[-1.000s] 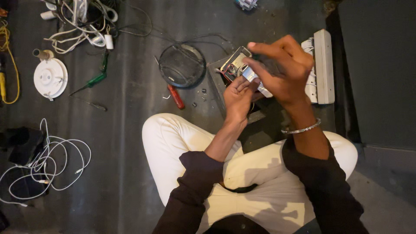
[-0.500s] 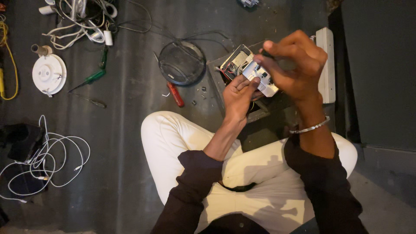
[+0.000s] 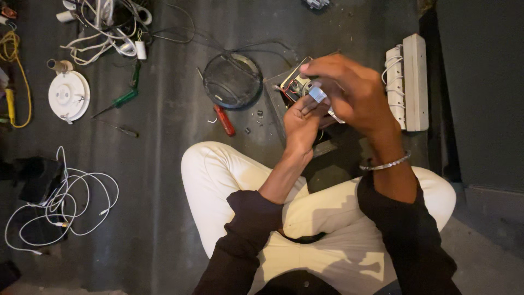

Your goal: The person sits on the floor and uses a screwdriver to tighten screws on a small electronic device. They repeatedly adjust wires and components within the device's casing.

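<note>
Counts from the head view:

- Two hands are showing: left hand [image 3: 301, 123] and right hand [image 3: 355, 95], both gripping one small electrical device [image 3: 299, 87].
- One bracelet [image 3: 385, 164] is sitting on the right wrist.
- Two screwdrivers are lying on the floor: one green-handled screwdriver [image 3: 124, 98], one red-handled screwdriver [image 3: 224, 120].
- One round black disc [image 3: 232, 82] is lying beside the red one.
- One white round fitting [image 3: 68, 95].
- One white power strip [image 3: 409, 82].
- One yellow cable [image 3: 16, 71].
- Two bundles of white cable are showing: upper bundle [image 3: 103, 27], lower bundle [image 3: 60, 202].
- Small screws [image 3: 256, 117]: several, too small to count.
</note>
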